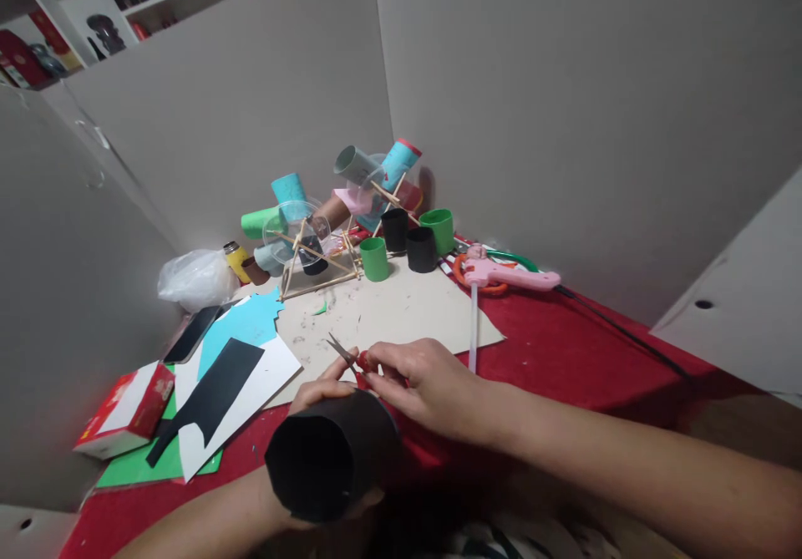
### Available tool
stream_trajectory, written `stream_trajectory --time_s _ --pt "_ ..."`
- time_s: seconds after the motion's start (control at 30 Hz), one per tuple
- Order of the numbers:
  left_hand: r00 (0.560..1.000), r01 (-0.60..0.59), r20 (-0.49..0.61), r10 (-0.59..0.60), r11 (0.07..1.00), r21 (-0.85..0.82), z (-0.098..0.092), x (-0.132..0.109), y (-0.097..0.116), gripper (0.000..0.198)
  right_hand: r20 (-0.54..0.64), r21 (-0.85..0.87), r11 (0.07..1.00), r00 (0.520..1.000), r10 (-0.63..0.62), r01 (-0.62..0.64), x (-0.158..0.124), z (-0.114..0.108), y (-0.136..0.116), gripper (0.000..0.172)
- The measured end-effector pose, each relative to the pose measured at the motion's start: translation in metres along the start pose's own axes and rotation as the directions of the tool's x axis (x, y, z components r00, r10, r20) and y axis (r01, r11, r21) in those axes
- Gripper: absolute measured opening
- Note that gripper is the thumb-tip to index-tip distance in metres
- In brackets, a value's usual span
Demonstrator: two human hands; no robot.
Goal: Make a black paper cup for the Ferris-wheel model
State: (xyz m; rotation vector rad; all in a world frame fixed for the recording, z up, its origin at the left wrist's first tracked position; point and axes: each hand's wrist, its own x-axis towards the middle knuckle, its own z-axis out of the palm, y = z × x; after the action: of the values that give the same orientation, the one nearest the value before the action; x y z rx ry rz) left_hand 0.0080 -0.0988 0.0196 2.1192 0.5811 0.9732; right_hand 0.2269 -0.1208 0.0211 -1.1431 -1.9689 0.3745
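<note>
While the black tube (367, 442), slanting away, mouth nearest, part-hides the left hand (318, 392) gripping it, the right hand (432, 383) holds scissors (342, 348) beyond it.

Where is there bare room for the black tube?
Red cloth lies bare between the translucent stick, the black cord and the right forearm. The board has a smaller gap between the cups and the right hand. Left is crowded with paper; the back, with stick frames.
</note>
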Motion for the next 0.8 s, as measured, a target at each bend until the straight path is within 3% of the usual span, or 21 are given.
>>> stream_trajectory --time_s 0.1,0.2,0.3,0.43,0.53,0.6,0.7,0.8 --pt "0.998 -0.052 0.026 0.053 0.997 -0.051 0.000 0.003 -0.001 0.063 0.033 0.010 1.000 0.999 -0.021 0.021 0.007 -0.003 0.002 0.015" --pt "1.000 -0.019 0.003 0.019 0.998 -0.059 0.000 0.006 -0.002 0.061 0.099 0.223 0.973 0.995 0.030 -0.052 0.015 -0.008 0.002 0.012" --pt "0.998 -0.038 -0.058 0.036 0.999 -0.031 0.002 0.011 -0.005 0.061 0.232 0.475 0.859 0.969 0.085 -0.190 0.022 -0.011 0.003 0.011" --pt "0.995 -0.073 -0.069 0.070 0.996 -0.049 0.003 0.016 -0.007 0.058 0.411 0.592 0.726 0.906 0.099 -0.348 0.028 -0.011 0.011 0.012" --pt "0.997 -0.050 -0.058 0.048 0.998 -0.035 0.002 0.018 -0.007 0.058 0.480 0.645 0.611 0.865 0.144 -0.459 0.033 -0.009 0.020 0.009" --pt "0.992 -0.042 -0.115 0.042 0.999 -0.001 0.000 0.019 -0.010 0.057 0.452 0.673 0.557 0.867 0.211 -0.487 0.037 -0.007 0.025 0.016" --pt "0.956 -0.037 -0.288 0.054 0.997 0.064 -0.002 0.023 -0.017 0.054 0.392 0.710 0.488 0.861 0.324 -0.507 0.044 -0.005 0.029 0.037" --pt "0.917 -0.037 -0.390 0.088 0.990 0.137 -0.005 0.027 -0.026 0.053 0.406 0.739 0.430 0.852 0.329 -0.518 0.045 0.001 0.030 0.042"
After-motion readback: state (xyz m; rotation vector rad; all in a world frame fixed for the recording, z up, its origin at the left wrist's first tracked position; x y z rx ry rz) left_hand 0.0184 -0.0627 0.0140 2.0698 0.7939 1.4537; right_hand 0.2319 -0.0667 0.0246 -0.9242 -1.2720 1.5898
